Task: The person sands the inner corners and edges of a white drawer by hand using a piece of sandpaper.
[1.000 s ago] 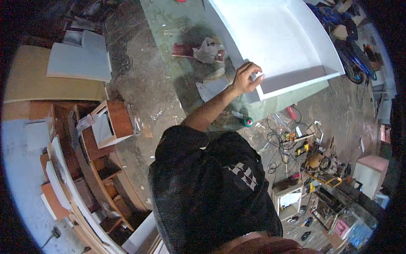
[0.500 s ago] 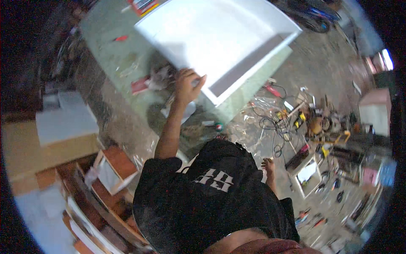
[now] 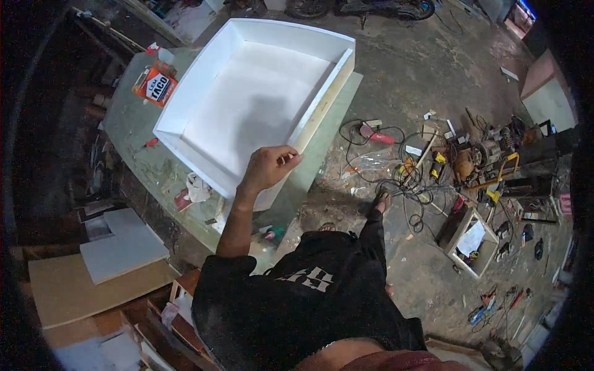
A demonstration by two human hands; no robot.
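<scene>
A white open-topped wooden drawer with a slightly curved far side rests tilted on a greenish work table. My left hand is at its near corner, fingers curled over the rim and the thumb side towards the right-hand edge. That right-hand side has a bare wood strip along it. A shadow falls across the white inside. Of my right hand only a sliver of skin shows past the black shirt, beside my right leg; its fingers are hidden.
An orange-and-white can and a red-handled tool are on the table. To the right, cables, a red power tool and a wooden box lie about the floor. Boards are stacked at left; a motorbike stands behind.
My view has shifted, and the drawer now appears lower and further left, its right side turned more upright. My left hand stays at its corner. My right hand has gone mostly out of sight.
</scene>
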